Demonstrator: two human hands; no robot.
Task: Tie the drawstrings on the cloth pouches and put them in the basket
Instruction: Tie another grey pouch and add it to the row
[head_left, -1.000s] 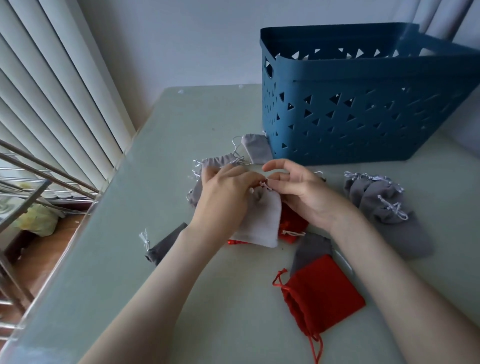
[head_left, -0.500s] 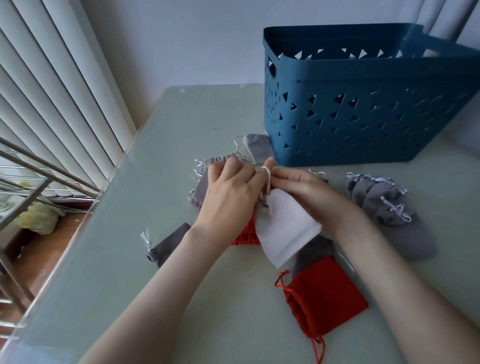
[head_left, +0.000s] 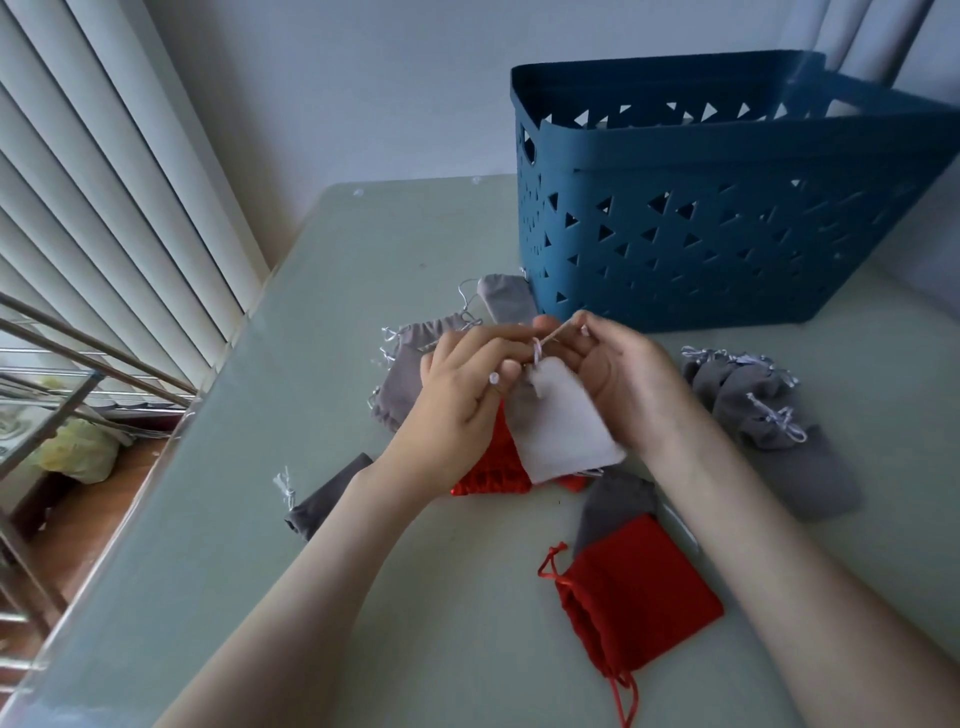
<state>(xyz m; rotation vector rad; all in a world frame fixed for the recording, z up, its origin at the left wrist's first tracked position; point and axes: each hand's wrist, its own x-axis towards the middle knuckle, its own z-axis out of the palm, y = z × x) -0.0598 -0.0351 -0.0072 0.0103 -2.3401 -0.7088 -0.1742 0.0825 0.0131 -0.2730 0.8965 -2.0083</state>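
Note:
A light grey cloth pouch hangs tilted above the table between my hands. My left hand pinches its white drawstring near the gathered neck. My right hand pinches the other strand of the same drawstring, pulled up toward the blue basket. The basket with triangle cut-outs stands at the back right of the table. Under the held pouch lies a red pouch, partly hidden. Another red pouch lies flat near my right forearm.
Several grey pouches lie around: a pile at the right, two behind my left hand, a dark one at the left, one beside the near red pouch. The glass table edge drops off left by vertical blinds.
The light pouch has been lifted and turned, its neck now cinched. My right hand has pulled a strand of the drawstring up and to the right; my left hand holds the other strand.

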